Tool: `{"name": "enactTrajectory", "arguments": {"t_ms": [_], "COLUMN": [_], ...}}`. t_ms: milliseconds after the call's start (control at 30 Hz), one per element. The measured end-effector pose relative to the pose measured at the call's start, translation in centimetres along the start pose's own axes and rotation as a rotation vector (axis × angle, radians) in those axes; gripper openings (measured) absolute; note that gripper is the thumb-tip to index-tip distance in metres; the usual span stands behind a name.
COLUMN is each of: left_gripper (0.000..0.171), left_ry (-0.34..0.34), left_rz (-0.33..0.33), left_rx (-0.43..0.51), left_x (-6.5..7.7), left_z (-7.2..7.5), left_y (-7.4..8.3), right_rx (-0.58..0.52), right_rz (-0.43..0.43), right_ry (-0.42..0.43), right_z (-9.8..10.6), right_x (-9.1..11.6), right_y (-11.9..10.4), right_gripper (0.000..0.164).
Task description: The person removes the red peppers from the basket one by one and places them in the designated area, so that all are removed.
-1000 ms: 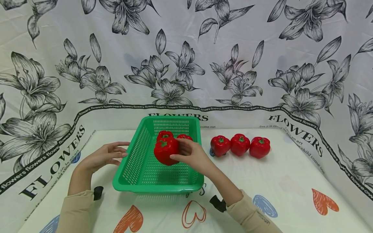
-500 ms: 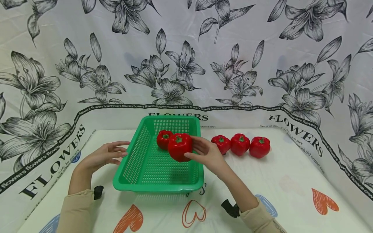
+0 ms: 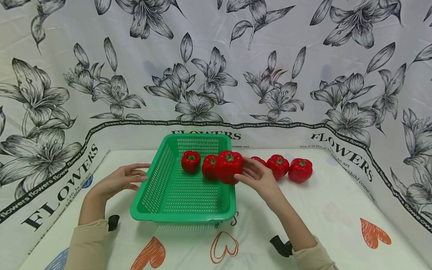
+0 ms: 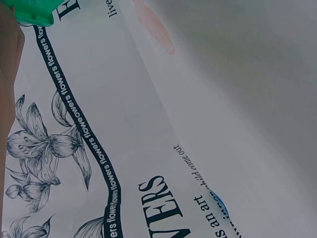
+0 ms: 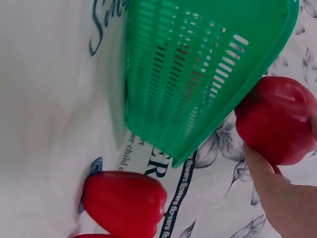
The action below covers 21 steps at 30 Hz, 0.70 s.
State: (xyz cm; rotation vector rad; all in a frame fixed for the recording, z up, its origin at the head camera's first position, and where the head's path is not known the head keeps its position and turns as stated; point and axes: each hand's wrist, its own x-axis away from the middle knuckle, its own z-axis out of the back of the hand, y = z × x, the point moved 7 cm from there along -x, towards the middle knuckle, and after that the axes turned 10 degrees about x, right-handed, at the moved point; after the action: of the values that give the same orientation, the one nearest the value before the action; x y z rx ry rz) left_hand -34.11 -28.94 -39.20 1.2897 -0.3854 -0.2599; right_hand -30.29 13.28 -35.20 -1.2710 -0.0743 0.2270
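In the head view my right hand (image 3: 261,180) grips a red bell pepper (image 3: 229,167), held up over the right rim of a green plastic basket (image 3: 183,217). The right wrist view shows that same pepper (image 5: 277,121) just past the basket's edge, with my thumb against it. Two more peppers lie inside the basket: one at the back (image 3: 190,162), the other (image 3: 209,167) partly covered by the held one. At the basket's left rim, my left hand (image 3: 123,180) has its fingertips on the edge, fingers loosely bent. The left wrist view catches only a green corner of the basket (image 4: 37,12).
Right of the basket, a row of red bell peppers stands on the table: a partly hidden one (image 3: 259,160), a middle one (image 3: 278,167) and an outer one (image 3: 300,170). A white flower-printed cloth (image 3: 216,75) hangs behind and runs along the sides.
My right hand has carried the pepper rightward from over the basket's middle to its right rim. A pepper inside the basket has come into fuller view. My left hand has stayed put.
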Motion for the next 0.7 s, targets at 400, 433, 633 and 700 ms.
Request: {"name": "enactTrajectory", "arguments": {"t_ms": [400,433,633,700], "left_gripper": [0.063,0.063,0.062,0.062], "left_ry": [0.009,0.008,0.005,0.004], "left_rz": [-0.001,-0.001,-0.005,-0.005], "left_rx": [0.004,0.006,0.009,0.011], "left_x": [0.0,0.0,0.0,0.0], "left_z": [0.0,0.0,0.0,0.0], "left_y": [0.1,0.1,0.1,0.0], "right_rx": [0.041,0.043,0.073,0.086], "right_rz": [-0.054,-0.063,-0.121,-0.128], "right_ry": [0.04,0.043,0.047,0.047], "right_z": [2.6,2.8,3.4,3.7], "right_x": [1.0,1.1,1.4,1.4], "right_y": [2.6,2.9,4.7,5.3], "right_gripper": [0.07,0.07,0.072,0.072]}}
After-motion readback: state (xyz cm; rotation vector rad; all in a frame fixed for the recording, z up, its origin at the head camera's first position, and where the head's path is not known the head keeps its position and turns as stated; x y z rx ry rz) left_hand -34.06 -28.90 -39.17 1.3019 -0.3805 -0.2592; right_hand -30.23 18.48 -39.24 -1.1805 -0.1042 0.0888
